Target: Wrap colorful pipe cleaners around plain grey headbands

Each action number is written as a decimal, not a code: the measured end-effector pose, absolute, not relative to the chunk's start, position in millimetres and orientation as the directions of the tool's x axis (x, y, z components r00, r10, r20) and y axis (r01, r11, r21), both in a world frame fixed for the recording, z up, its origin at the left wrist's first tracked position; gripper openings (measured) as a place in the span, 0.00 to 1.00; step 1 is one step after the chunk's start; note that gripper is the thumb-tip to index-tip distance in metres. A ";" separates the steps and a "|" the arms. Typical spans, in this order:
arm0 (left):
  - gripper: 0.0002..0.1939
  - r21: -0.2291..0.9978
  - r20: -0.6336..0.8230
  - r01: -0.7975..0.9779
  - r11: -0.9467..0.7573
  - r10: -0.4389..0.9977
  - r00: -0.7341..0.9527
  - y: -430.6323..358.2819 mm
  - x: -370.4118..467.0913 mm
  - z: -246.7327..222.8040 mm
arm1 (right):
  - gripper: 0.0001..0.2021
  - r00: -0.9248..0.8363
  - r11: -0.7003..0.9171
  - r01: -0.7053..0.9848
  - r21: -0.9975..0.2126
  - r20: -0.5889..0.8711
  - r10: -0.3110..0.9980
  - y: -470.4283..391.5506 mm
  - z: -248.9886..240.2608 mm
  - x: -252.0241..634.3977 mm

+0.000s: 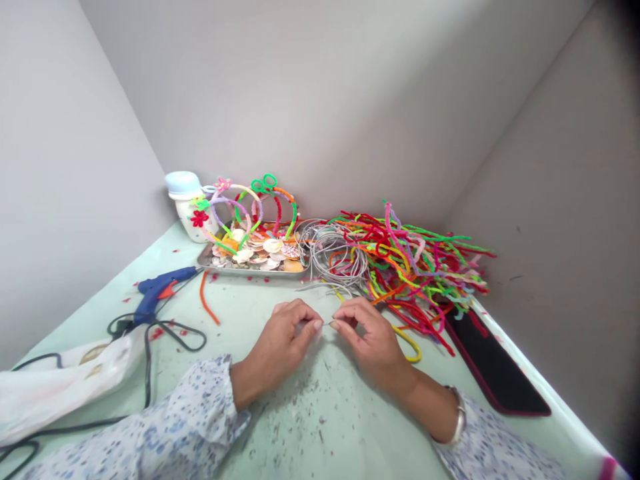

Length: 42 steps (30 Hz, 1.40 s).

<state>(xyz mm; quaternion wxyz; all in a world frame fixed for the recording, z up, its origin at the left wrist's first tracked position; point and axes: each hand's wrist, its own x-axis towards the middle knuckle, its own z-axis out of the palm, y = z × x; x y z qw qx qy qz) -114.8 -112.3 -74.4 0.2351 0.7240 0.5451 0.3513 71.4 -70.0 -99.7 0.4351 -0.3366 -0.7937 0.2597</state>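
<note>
My left hand (287, 343) and my right hand (371, 341) meet over the middle of the table, both closed in a pinch. Between their fingertips runs a short, thin piece of wire (327, 324); most of it is hidden by the fingers. Just beyond the hands lies a loose coil of grey wire (324, 248), with ends trailing toward me. A heap of coloured pipe cleaners (415, 257) spreads behind and to the right of my right hand. One yellow pipe cleaner (413, 350) curves out close to that hand.
Behind the hands stands a metal tray (250, 272) of seashells, with pipe-cleaner headbands (250, 200) propped over it. A white bottle (187, 210) is at back left. A blue glue gun (150, 293), its cord and a plastic bag (85, 373) lie left. A black mat (500, 363) lies right.
</note>
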 end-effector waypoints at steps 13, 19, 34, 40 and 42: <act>0.09 0.670 0.291 0.657 -0.346 0.936 0.197 -113.1 -115.2 -77.7 | 0.03 -0.403 0.634 0.277 -0.722 0.512 0.759 -68.3 -100.2 71.2; 0.10 0.690 0.255 0.648 -0.322 0.946 0.198 -112.3 -113.9 -75.9 | 0.03 -0.406 0.632 0.291 -0.718 0.505 0.761 -69.2 -100.0 70.7; 0.13 0.739 0.241 0.577 -0.348 0.936 0.257 -113.7 -115.8 -73.4 | 0.02 -0.412 0.620 0.298 -0.726 0.488 0.770 -68.3 -100.1 70.5; 0.03 0.717 0.281 0.596 -0.361 0.933 0.226 -115.9 -115.2 -76.4 | 0.02 -0.406 0.615 0.298 -0.730 0.486 0.774 -67.6 -100.0 70.4; 0.04 0.706 0.305 0.601 -0.375 0.927 0.220 -116.0 -114.7 -78.2 | 0.02 -0.411 0.613 0.295 -0.733 0.482 0.774 -68.3 -99.4 70.7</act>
